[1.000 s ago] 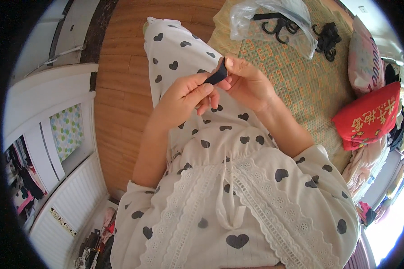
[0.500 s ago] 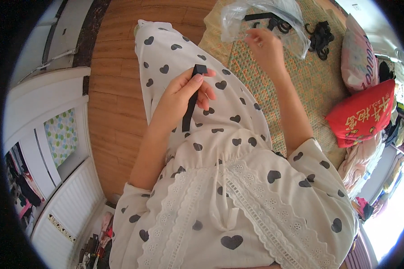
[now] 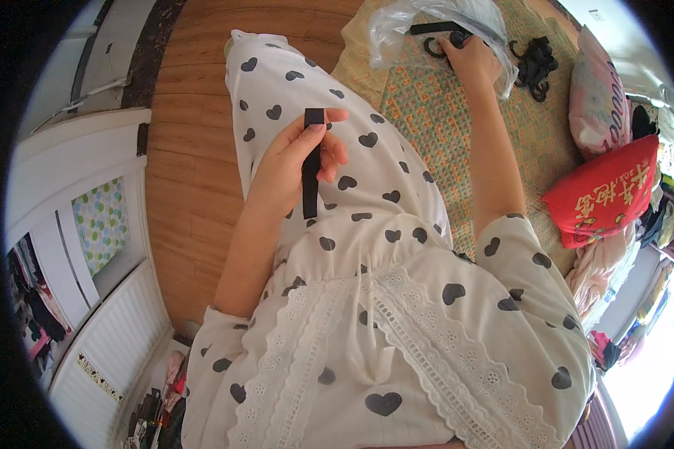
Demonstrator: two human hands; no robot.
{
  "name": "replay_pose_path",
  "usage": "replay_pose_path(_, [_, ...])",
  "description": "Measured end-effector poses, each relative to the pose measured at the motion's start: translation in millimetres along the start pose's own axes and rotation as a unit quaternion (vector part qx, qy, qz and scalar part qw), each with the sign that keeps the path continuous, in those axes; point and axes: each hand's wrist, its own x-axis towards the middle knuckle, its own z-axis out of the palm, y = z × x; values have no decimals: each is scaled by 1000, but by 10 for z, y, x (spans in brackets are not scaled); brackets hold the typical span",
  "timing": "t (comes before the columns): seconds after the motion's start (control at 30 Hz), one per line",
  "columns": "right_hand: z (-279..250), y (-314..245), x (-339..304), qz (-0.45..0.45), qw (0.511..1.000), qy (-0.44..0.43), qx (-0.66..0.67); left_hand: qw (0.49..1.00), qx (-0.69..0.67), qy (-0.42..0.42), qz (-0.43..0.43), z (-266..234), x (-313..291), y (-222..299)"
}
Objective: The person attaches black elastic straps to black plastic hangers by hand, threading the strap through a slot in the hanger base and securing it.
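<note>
Wooden floor (image 3: 191, 157) spans the upper left of the frame, with a patterned mat (image 3: 427, 127) at upper right. By the mat's right edge lies a red cushion (image 3: 603, 191); a clear plastic bag (image 3: 391, 37) sits at the top. There, the right hand (image 3: 475, 63) bends its fingers at black hooks (image 3: 432, 47); whether it grips them, I cannot tell. Left of centre, the left hand (image 3: 286, 157) pinches a black strap (image 3: 311, 183) between thumb and fingers.

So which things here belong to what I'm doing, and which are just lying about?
In use: black strap in your left hand; black hooks at your right hand; clear plastic bag; probably the hook pile beside it.
Lying about: red cushion; pale cushion; heaped clothes.
</note>
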Motion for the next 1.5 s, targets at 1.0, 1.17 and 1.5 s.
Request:
replay_pose_path(1.0, [-658, -630, -1554, -297, 723, -270, 562, 993, 23, 90, 77, 42, -51, -25])
replay_pose_path(1.17, [-814, -780, -1739, -375, 767, -94, 511, 978, 76, 92, 171, 50, -120, 5])
replay_pose_path(1.5, [-800, -792, -1722, -456, 778, -1, 433, 958, 181, 95, 200, 73, -239, 98])
